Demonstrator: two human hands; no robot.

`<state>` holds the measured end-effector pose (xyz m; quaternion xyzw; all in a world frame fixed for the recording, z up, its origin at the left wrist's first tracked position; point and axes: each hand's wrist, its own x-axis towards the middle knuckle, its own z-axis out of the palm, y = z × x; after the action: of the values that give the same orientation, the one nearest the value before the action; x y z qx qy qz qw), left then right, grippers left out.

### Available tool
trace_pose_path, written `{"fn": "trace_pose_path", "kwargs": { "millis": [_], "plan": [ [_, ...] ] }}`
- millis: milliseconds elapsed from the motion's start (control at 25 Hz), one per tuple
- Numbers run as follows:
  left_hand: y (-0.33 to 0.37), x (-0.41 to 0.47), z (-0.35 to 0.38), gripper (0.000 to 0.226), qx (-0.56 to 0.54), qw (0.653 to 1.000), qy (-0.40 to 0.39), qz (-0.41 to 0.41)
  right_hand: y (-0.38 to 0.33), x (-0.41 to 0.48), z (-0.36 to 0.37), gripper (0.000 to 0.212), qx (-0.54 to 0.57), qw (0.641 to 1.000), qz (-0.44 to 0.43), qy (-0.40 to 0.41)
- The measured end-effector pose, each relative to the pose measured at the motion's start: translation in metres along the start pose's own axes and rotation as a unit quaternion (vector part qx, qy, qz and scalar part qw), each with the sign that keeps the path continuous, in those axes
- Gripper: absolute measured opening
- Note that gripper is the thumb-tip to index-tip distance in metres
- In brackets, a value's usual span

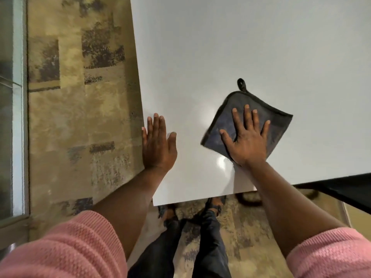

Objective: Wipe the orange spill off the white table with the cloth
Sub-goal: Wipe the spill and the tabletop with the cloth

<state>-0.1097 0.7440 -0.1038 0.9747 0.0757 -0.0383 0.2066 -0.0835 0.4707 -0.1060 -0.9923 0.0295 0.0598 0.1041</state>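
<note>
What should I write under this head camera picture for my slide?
Right hand presses a dark cloth flat on the white table.

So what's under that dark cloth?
The cloth lies flat on the white table, pressed by the spread right hand. Whatever lies beneath is covered; no orange shows on the table around it.

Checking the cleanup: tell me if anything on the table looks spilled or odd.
No orange spill shows on the table. The right hand presses flat on the dark cloth; the left hand rests at the table's edge.
</note>
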Motion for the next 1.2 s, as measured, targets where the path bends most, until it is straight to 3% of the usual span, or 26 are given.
{"fn": "trace_pose_path", "kwargs": {
  "millis": [160, 240, 360, 480, 640, 760, 960, 1200],
  "plan": [
    [-0.003, -0.001, 0.003, 0.071, 0.006, 1.000, 0.002, 0.003, 0.004, -0.073, 0.010, 0.080, -0.014, 0.997, 0.069, -0.002],
    [-0.001, 0.000, 0.003, 0.068, 0.011, 1.000, 0.011, 0.008, -0.030, -0.099, 0.022, 0.082, -0.003, 0.999, 0.049, -0.004],
    [-0.001, -0.001, 0.002, 0.060, -0.021, 0.999, 0.023, 0.014, -0.089, -0.124, 0.039, 0.082, 0.010, 0.995, -0.092, -0.030],
    [-0.003, 0.002, -0.009, 0.059, -0.090, 0.995, -0.035, 0.001, -0.109, -0.121, 0.040, 0.079, 0.013, 0.970, -0.230, -0.079],
    [-0.004, -0.013, -0.030, 0.066, -0.101, 0.994, -0.031, -0.002, -0.099, -0.102, 0.021, 0.077, 0.012, 0.941, -0.304, -0.146],
    [-0.002, -0.048, -0.036, 0.061, -0.049, 0.997, -0.040, 0.035, -0.082, -0.099, 0.003, 0.075, 0.037, 0.941, -0.301, -0.147],
    [0.004, -0.099, -0.040, 0.056, 0.039, 0.982, -0.122, 0.139, -0.044, -0.109, -0.026, 0.068, 0.054, 0.954, -0.272, -0.112],
    [0.000, -0.102, -0.048, 0.061, 0.113, 0.976, -0.155, 0.100, -0.019, -0.117, -0.027, 0.061, 0.013, 0.958, -0.251, -0.141]
  ]
}}
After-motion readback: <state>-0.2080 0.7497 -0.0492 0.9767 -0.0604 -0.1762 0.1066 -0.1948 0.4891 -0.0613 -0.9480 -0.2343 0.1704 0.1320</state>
